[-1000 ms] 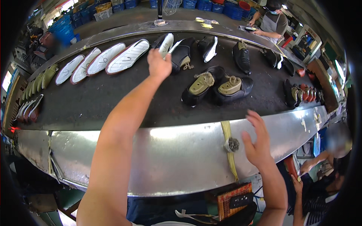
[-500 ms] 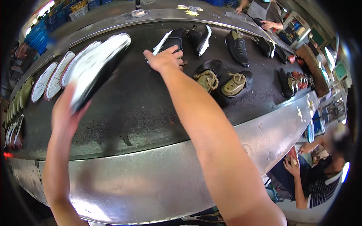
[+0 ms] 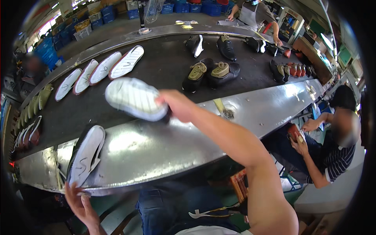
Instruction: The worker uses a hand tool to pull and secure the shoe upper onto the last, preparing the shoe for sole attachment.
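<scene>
My right hand (image 3: pixel 176 105) grips a dark shoe by one end, its white ribbed underside (image 3: pixel 133 98) turned up over the near side of the black belt. Motion blurs this shoe a little. At the lower left, another black shoe with a white, pen-marked underside (image 3: pixel 87 156) rests on the metal rim (image 3: pixel 164 150). My left hand (image 3: pixel 82 205) is at that shoe's near end, fingers apart; whether they touch it I cannot tell.
Several white-bottomed shoes (image 3: pixel 127 62) lie in a row on the belt (image 3: pixel 156 66). Black shoes (image 3: pixel 223 74) stand to the right. Pincers (image 3: pixel 211 212) lie by my lap. A person at the right (image 3: pixel 333 152) holds a reddish shoe (image 3: pixel 293 133); another (image 3: pixel 250 17) stands across the belt.
The shoe from my left hand now rests on the metal rim, and that hand has come down and opened. My right hand has picked a shoe off the belt and drawn it nearer.
</scene>
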### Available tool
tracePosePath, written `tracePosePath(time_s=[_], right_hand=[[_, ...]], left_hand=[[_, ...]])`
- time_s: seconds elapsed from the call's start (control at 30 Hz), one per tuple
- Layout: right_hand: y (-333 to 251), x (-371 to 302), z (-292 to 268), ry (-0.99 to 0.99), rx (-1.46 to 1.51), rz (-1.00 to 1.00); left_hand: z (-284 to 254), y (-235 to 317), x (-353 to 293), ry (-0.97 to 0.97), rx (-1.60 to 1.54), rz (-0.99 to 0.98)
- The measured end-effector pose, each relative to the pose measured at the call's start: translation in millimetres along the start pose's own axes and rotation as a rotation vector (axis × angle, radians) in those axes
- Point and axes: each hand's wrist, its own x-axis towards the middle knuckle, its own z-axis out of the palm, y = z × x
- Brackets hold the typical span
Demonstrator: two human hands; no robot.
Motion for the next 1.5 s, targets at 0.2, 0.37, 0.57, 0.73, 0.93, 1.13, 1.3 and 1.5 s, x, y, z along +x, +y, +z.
tracePosePath(time_s=[0.2, 0.37, 0.57, 0.73, 0.93, 1.13, 1.3, 1.5], right_hand=[[56, -194, 52, -0.724, -0.323, -0.201], [193, -285, 35, -0.582, -0.459, -0.264], [276, -449, 64, -0.064, -1.221, -0.341], [310, -514, 76, -0.194, -1.336, -0.161], [296, -513, 55, -0.229, -0.922, 0.226], [250, -526, 59, 0.016, 0.024, 0.315], [209, -503, 107, -0.106, -0.383, 0.243], [175, -466, 158, -0.316, -0.457, -0.042]], left_hand=[[29, 49, -84, -0.149, -1.113, -0.677], [3, -2, -244, -0.188, -0.754, -0.711], [22, 32, -299, -1.193, 0.469, 0.391], [136, 34, -266, -1.408, 0.582, 0.092], [220, -25, -249, -1.407, 0.189, -0.153], [113, 31, -212, -0.868, -0.668, -0.399], [59, 44, -222, -0.672, -0.793, -0.348], [31, 45, -239, -0.553, -0.888, -0.31]])
